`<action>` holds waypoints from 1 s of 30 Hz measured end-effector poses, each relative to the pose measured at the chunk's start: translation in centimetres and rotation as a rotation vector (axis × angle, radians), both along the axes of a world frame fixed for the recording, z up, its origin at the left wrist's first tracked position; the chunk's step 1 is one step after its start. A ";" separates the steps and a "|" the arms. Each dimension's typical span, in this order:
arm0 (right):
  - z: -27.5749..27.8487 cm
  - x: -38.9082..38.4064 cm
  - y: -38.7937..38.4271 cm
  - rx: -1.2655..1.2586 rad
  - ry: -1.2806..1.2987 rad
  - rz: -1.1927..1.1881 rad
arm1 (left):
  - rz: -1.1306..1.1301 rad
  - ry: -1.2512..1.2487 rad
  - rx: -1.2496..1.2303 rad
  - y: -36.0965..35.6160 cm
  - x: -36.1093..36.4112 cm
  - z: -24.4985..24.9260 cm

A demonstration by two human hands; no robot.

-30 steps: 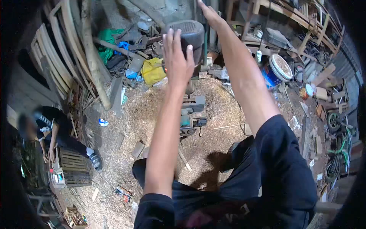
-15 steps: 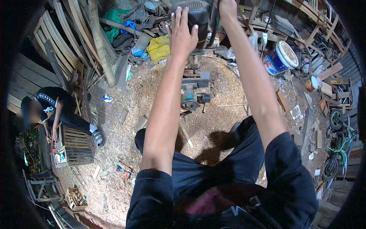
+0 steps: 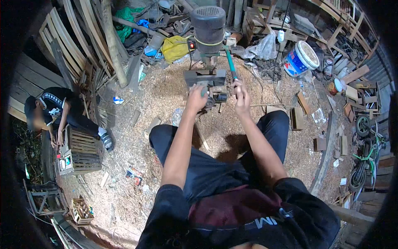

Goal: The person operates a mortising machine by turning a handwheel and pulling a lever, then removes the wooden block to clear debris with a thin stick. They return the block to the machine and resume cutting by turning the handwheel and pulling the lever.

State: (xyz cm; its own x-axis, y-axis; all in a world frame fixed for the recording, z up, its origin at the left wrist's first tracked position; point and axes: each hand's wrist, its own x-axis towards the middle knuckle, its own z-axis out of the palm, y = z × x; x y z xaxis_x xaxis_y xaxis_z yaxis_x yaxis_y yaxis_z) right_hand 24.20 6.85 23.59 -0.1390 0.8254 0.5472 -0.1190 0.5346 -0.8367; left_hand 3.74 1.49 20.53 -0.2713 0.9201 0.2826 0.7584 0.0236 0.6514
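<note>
Lever gripped by right hand, left hand apparently on machine table.

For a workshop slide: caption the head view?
Right hand grips the green lever; left hand at the machine, sawdust below.

The floor is covered with sawdust; curved wooden slats lean at left, wooden racks stand at right.

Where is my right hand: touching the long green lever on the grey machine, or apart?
Touching. The head view shows the right hand closed around the lower end of the long green lever.
</note>
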 end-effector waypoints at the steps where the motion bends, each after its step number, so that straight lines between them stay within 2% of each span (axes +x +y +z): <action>1: 2.3 0.4 -1.0 -0.181 -0.086 -0.022 | 0.000 -0.058 -0.068 -1.0 0.6 -0.2; 2: 4.0 0.3 -1.3 -0.356 -0.168 -0.043 | 0.003 -0.113 -0.131 -1.9 0.9 -0.3; 3: 3.7 0.2 0.7 -0.219 -0.468 -0.123 | -0.024 -0.049 -0.069 -1.6 0.5 -2.6; 6: 6.0 -2.3 2.9 -0.137 -0.591 -0.411 | -0.030 -0.094 -0.224 -2.0 0.5 -2.9; 7: 5.0 -2.9 3.3 0.224 -0.530 -0.597 | 0.005 -0.094 -0.236 -1.9 0.5 -3.2; 10: 5.9 -1.8 2.8 -0.250 -0.924 -0.247 | 0.012 -0.099 -0.239 -1.4 0.2 -4.6; 11: 6.4 -2.0 2.4 -0.232 -0.957 -0.291 | 0.004 -0.104 -0.288 -1.1 -0.1 -5.6; 14: 4.5 -1.7 2.6 -0.210 -0.881 -0.276 | 0.009 -0.098 -0.352 0.9 -1.2 -10.1; 16: -1.4 -1.3 0.9 -0.235 -0.895 -0.334 | 0.043 -0.074 -0.311 0.8 -0.3 -9.0; 18: -5.4 -1.5 -0.2 -0.066 -0.778 -0.418 | 0.090 -0.118 -0.338 0.9 -0.3 -8.2; 19: -6.1 -2.0 0.0 -0.105 -0.776 -0.415 | -0.001 -0.061 -0.385 1.7 -1.3 -10.2; 20: -6.9 -2.1 0.1 -0.152 -0.781 -0.413 | -0.024 -0.063 -0.371 1.4 -1.3 -9.7; 22: -7.4 -2.3 -0.4 -0.252 -0.777 -0.380 | 0.046 0.011 -0.359 1.3 -0.9 -11.3; 27: -8.0 -2.0 -0.5 -0.379 -0.778 -0.305 | 0.098 -0.215 -0.317 1.8 -0.7 -13.8; 30: -11.2 -2.3 0.1 -0.111 -0.739 -0.439 | 0.143 -0.207 -0.173 2.3 -0.8 -14.9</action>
State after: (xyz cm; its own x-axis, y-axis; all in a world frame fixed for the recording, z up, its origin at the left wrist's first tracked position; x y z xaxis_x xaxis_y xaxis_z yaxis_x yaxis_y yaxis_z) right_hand 21.93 6.94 12.41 -0.0830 0.9311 0.3553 0.6740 0.3150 -0.6682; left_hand 2.95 3.77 5.58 -0.4372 0.8980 0.0500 0.5907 0.2448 0.7689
